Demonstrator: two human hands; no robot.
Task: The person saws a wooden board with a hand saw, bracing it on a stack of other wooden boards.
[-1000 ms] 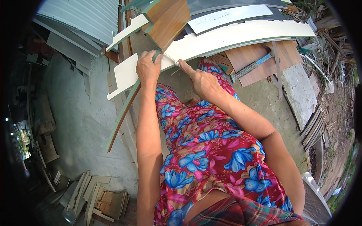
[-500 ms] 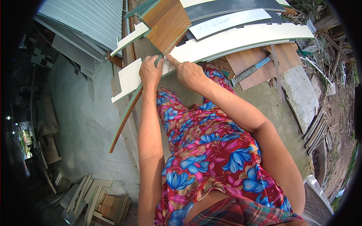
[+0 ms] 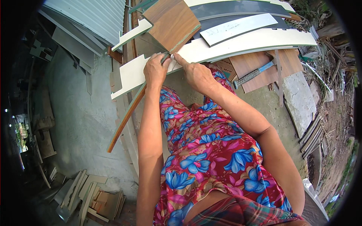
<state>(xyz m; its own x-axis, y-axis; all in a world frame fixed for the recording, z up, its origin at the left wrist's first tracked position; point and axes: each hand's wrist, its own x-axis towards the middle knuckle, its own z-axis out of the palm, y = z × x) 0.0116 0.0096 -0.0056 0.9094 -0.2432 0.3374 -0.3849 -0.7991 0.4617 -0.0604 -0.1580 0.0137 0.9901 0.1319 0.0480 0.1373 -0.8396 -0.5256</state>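
My left hand [image 3: 154, 71] is closed around a narrow strip [image 3: 127, 119] with a brown wood-grain face and a greenish edge. The strip slants down to the left from my grip. Close beside it, my right hand [image 3: 198, 76] is closed, its forefinger and thumb meeting at a small whitish bit [image 3: 172, 56] whose kind I cannot make out. Both hands are over a long white board [image 3: 241, 49] with a notched edge. The lower corner of a wood-grain panel [image 3: 171, 22] points down to just above my fingertips.
To the right, a hammer [image 3: 253, 72] with a blue and grey handle lies on a wood-grain sheet [image 3: 260, 62]. A white strip [image 3: 239, 29] rests on dark panels beyond. Corrugated metal [image 3: 88, 22] is at upper left, stacked offcuts [image 3: 88, 196] at lower left, and a grey slab [image 3: 299, 100] at right.
The view has shifted slightly. The wood-grain panel now shows more of its greenish lower-right edge. My hands remain together at the strip, and the whitish bit shows more plainly by my right fingertips.
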